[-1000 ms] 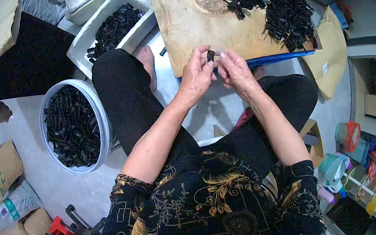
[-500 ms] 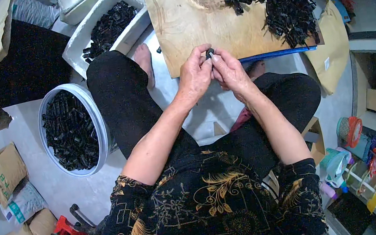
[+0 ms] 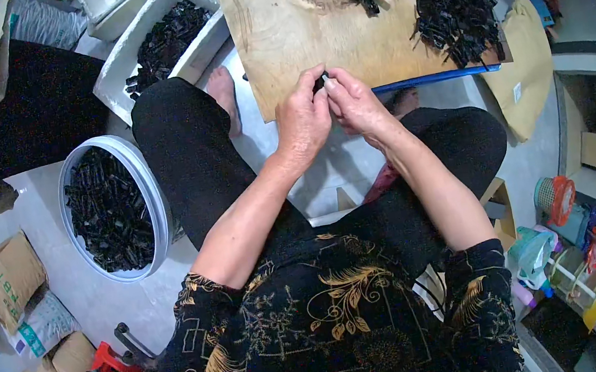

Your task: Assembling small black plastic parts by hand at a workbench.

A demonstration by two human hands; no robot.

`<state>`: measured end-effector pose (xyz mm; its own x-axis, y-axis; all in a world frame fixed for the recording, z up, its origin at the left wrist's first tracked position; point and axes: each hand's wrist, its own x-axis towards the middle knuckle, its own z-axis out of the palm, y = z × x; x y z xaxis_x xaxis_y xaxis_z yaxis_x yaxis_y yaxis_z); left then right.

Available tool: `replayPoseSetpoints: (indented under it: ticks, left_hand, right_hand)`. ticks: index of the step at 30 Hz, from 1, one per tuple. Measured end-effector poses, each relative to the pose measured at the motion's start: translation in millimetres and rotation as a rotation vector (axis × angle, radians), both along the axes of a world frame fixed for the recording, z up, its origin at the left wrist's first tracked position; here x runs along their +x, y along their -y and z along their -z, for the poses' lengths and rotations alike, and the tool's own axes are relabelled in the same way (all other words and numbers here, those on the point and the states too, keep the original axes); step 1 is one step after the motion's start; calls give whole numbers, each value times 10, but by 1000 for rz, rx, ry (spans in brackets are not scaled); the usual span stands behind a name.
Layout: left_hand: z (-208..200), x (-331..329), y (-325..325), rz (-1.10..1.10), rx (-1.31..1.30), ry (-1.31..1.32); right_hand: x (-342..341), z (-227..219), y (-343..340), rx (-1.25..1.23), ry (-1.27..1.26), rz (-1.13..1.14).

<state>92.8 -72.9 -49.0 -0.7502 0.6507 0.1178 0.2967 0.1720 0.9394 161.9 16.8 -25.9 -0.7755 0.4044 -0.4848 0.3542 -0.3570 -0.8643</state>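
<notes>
Just over the near edge of the wooden board (image 3: 277,43), my two hands meet with fingertips together. My left hand (image 3: 303,119) is closed in a pinch on a small black plastic part (image 3: 319,83). My right hand (image 3: 359,103) pinches at the same part from the other side, and a pale spot shows between the thumbs. Fingers cover most of the part, so its full shape is hidden. On the board's far right lies a heap of similar black plastic parts (image 3: 453,9).
A white foam box (image 3: 115,86) holding black parts stands beyond my left knee. A round white bucket (image 3: 156,199) full of black parts is at my left. Brown sacks (image 3: 4,280) lie farther left. Colourful bags and a basket (image 3: 556,197) sit at the right.
Both hands have shifted slightly left, still together. The black part has turned or sunk deeper between the fingers, so less of it shows. The whole view has moved a little.
</notes>
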Motion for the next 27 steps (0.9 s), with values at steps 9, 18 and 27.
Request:
replayPoseSetpoints:
  ticks: [9, 18, 27]
  left_hand:
    - [-46, -41, 57, 187, 112, 449]
    - [-193, -71, 170, 222, 132, 754]
    - [-213, -57, 95, 172, 72, 654]
  right_hand:
    - [167, -145, 66, -92, -9, 20]
    - [258, -185, 120, -99, -33, -4]
    - [207, -210, 109, -85, -23, -9]
